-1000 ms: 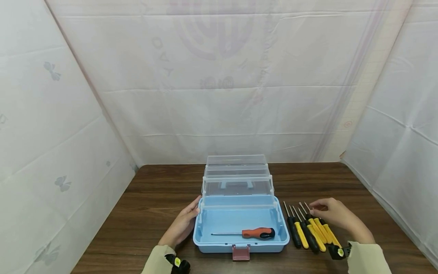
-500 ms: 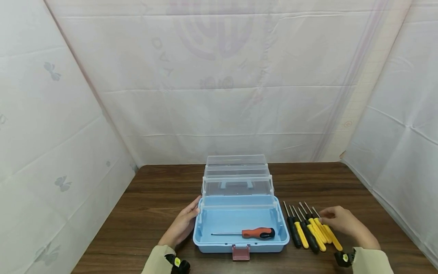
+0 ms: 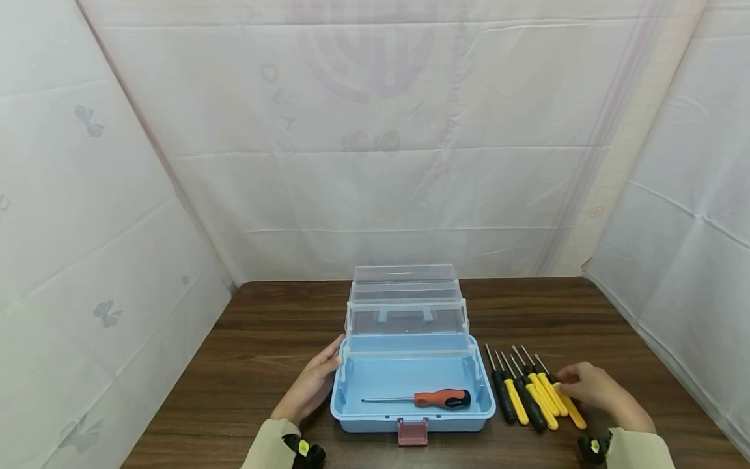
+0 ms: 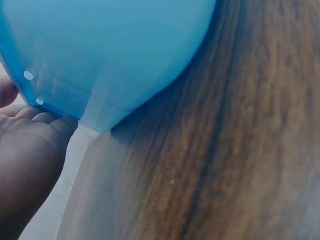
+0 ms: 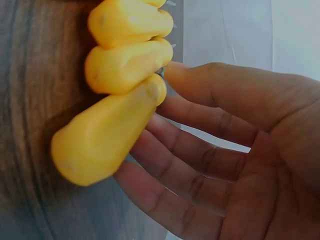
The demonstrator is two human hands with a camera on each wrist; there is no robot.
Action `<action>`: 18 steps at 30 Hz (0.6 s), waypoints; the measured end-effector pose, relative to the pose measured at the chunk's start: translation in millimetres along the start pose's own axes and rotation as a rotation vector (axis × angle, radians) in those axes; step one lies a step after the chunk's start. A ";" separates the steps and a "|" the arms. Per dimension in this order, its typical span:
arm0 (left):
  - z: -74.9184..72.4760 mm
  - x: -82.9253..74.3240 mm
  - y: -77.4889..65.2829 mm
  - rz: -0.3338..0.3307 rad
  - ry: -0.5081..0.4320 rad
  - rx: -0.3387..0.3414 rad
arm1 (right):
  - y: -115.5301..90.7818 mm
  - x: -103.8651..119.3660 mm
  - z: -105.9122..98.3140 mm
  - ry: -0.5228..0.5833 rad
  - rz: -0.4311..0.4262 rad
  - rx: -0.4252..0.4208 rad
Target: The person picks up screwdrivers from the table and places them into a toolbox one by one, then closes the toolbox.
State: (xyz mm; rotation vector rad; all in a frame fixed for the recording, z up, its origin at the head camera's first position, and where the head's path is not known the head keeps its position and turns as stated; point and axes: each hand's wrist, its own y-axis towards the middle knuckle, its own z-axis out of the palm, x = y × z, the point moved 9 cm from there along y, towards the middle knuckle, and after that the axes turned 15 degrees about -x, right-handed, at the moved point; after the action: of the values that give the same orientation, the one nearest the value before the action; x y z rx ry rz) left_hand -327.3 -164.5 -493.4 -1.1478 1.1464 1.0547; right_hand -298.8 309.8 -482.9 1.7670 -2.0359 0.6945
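A blue toolbox (image 3: 413, 426) stands with its clear lid and trays raised. In it lies an orange-and-black screwdriver (image 3: 442, 398). My left hand (image 3: 310, 387) rests along the toolbox's left wall, fingers nearly straight; the left wrist view shows fingertips touching the box wall (image 4: 125, 55). To the right, my right hand (image 3: 594, 391) is at the outermost yellow screwdriver (image 3: 571, 409) of a row. In the right wrist view its thumb is on one side of that handle (image 5: 107, 132) and the fingers on the other, pinching it near the neck.
Several black and yellow screwdrivers (image 3: 530, 397) lie side by side between toolbox and right hand, tips away from me. A pink latch (image 3: 413, 432) hangs at the box front. White sheets (image 3: 375, 195) enclose the brown wooden table (image 3: 263, 345) at back and sides.
My right hand has moved right and toward me, from the row's middle tips to the outermost yellow screwdriver's handle. That screwdriver has shifted slightly. Left hand and toolbox stay still.
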 end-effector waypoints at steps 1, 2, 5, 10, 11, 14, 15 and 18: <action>0.1 -0.2 0.0 0.000 0.001 0.002 | 0.2 -1.4 0.7 -0.001 0.006 0.003; 0.2 -0.5 -0.1 0.000 0.002 0.002 | 0.5 -2.3 1.4 -0.003 0.009 0.007; 0.6 -1.2 0.0 0.002 -0.001 0.006 | 0.9 -4.6 2.3 -0.003 0.024 0.011; 0.9 -1.3 0.5 0.005 -0.004 0.008 | 0.4 -6.8 2.2 0.007 0.038 0.006; 0.9 -1.4 0.4 0.007 -0.004 0.008 | 0.4 -7.2 2.1 0.010 0.041 0.004; 0.8 -1.1 0.4 0.007 -0.008 0.008 | 0.7 -7.9 1.7 0.011 0.051 -0.005; 0.7 -1.1 0.3 0.007 -0.008 0.008 | 0.8 -8.1 1.7 0.012 0.055 -0.008; 0.4 -0.9 0.2 0.006 -0.008 0.006 | 1.1 -7.8 1.2 0.006 0.060 -0.018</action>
State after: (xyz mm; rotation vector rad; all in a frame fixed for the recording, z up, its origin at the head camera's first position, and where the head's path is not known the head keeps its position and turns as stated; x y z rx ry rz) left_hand -327.6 -164.2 -492.4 -1.1354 1.1472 1.0592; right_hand -298.6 315.6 -488.4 1.6979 -2.0923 0.6966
